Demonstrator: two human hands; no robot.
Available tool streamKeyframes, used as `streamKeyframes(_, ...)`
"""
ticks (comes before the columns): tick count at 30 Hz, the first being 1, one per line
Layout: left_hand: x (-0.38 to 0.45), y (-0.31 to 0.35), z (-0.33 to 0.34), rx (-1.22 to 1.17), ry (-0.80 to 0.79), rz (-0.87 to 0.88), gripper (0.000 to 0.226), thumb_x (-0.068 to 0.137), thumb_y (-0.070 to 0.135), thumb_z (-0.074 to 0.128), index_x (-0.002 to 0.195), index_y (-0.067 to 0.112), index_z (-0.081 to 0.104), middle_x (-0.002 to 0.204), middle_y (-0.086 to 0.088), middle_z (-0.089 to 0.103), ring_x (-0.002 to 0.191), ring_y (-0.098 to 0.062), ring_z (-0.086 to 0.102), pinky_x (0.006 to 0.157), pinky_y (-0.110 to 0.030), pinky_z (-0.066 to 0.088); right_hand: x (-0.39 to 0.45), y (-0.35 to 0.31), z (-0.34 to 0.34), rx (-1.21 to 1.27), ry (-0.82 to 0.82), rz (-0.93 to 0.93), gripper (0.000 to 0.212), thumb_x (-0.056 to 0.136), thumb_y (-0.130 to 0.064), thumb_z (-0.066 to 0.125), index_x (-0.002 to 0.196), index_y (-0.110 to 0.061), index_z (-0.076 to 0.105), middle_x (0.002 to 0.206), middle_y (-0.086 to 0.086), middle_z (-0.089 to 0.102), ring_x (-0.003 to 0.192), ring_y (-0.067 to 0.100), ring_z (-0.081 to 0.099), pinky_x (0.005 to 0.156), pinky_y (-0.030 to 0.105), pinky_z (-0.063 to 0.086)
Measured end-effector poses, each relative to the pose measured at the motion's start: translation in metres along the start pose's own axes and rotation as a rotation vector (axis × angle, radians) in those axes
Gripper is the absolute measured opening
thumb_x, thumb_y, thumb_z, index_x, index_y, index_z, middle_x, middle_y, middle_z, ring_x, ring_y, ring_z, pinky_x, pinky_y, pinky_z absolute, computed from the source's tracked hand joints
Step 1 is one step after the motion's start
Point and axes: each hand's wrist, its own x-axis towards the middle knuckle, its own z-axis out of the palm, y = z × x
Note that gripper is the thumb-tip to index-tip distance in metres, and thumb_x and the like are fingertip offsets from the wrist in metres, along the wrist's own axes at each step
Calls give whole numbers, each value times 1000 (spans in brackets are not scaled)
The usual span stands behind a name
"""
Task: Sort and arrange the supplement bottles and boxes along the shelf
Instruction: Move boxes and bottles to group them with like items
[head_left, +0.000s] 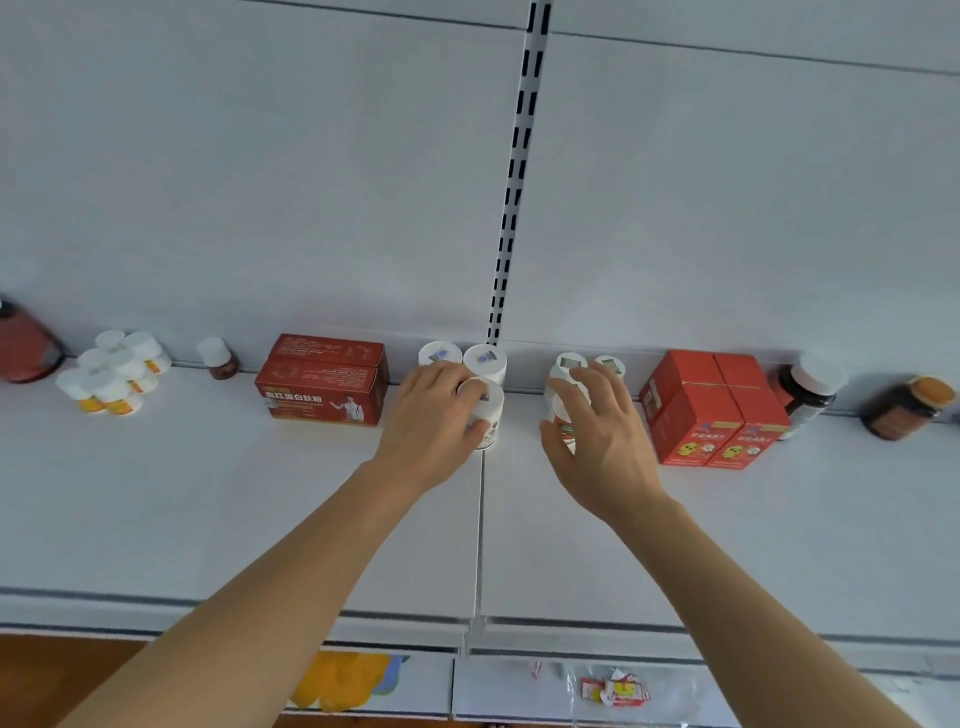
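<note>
1. Below the shelf edge, nearest the camera, a lower tier is showing a yellow packet (340, 680) on the left and small red-and-white sachets (615, 691) on the right.
2. Across the white shelf (208, 519), two bare forearms are reaching toward the back wall.
3. Left of the seam between the shelf boards, the left hand (431, 415) is curling its fingers and thumb round a white bottle (488, 415) standing upright just in front of two other white bottles (462, 358) by the wall.
4. Right of the seam, the right hand (597, 431) is holding its fingers spread over the cap of a white bottle with a red label (558, 415); thumb and forefinger are lying against it, but whether they are actually gripping it I cannot tell.
5. Behind that hand, two more white-capped bottles (587, 366) are standing near the wall.
6. Further left, two stacked red boxes (324, 384) are lying just beside the left hand, then a small brown bottle (218, 358), a cluster of white bottles with yellow labels (111, 374), and a large red jar (26, 345) at the edge.
7. Further right, four red boxes (711, 410) are sitting grouped in a block, with a dark white-lidded jar (810, 389) touching them and an amber orange-lidded jar (906, 408) apart from it.
8. At the back, a slotted upright (517, 171) is running up the white wall panel.
</note>
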Motion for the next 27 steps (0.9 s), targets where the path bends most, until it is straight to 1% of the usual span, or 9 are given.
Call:
streamKeyframes(6,0,1,-6,-53,-31,7,38,71,26,76,104,15,61,111,-4,57,108,-31,54,90,-43,44,-14,-8,-17,-69,-5,60,48,90,-32,51,130,-6,56,131,17,54,131,42,42,102,52,44)
streamKeyframes(8,1,5,-8,-51,-21,32,43,72,28,76,110,13,61,118,-5,57,114,-32,52,95,-45,44,-20,-8,-23,-106,-21,90,48,91,-34,49,131,-8,55,136,17,51,134,41,39,105,53,41)
streamKeyframes(10,3,13,-10,-49,-2,76,46,76,29,74,115,10,61,123,-8,57,120,-32,49,99,-49,43,-27,-7,-29,-155,-49,130,49,92,-35,52,135,-10,51,142,16,48,138,39,35,110,53,36)
streamKeyframes(13,7,33,-12,-45,22,130,44,85,34,64,120,7,59,126,-12,55,127,-34,45,105,-48,38,-42,-2,-39,-221,-94,206,58,93,-40,54,142,-11,43,149,15,41,144,37,27,116,50,29)
streamKeyframes(16,10,65,-13,-98,42,179,48,89,39,51,124,6,56,126,-13,55,129,-34,42,107,-49,37,-59,9,-53,-262,-106,271,64,94,-48,42,146,-10,40,153,15,36,146,35,23,118,49,26)
streamKeyframes(18,13,91,-11,-115,31,212,50,91,41,51,127,6,55,133,-14,53,133,-35,40,108,-50,35,-72,19,-66,-269,-89,313,67,93,-51,38,146,-8,41,153,16,37,146,35,24,118,49,26)
streamKeyframes(21,15,135,-7,-100,11,259,57,92,45,47,133,6,53,141,-16,50,137,-35,38,112,-51,33,-98,41,-88,-283,-69,378,66,95,-50,40,148,-10,37,155,15,35,146,33,24,118,48,26)
streamKeyframes(23,17,167,-5,-104,0,286,60,93,47,41,135,6,53,142,-15,50,137,-34,39,114,-50,33,-118,57,-103,-295,-65,424,66,96,-50,42,149,-11,35,156,14,33,147,33,23,119,47,25)
streamKeyframes(27,20,249,3,-139,-18,341,59,93,46,41,136,7,53,141,-16,52,137,-35,40,114,-50,32,-168,102,-146,-317,-64,524,66,98,-51,39,152,-13,30,158,14,28,149,32,17,121,45,19)
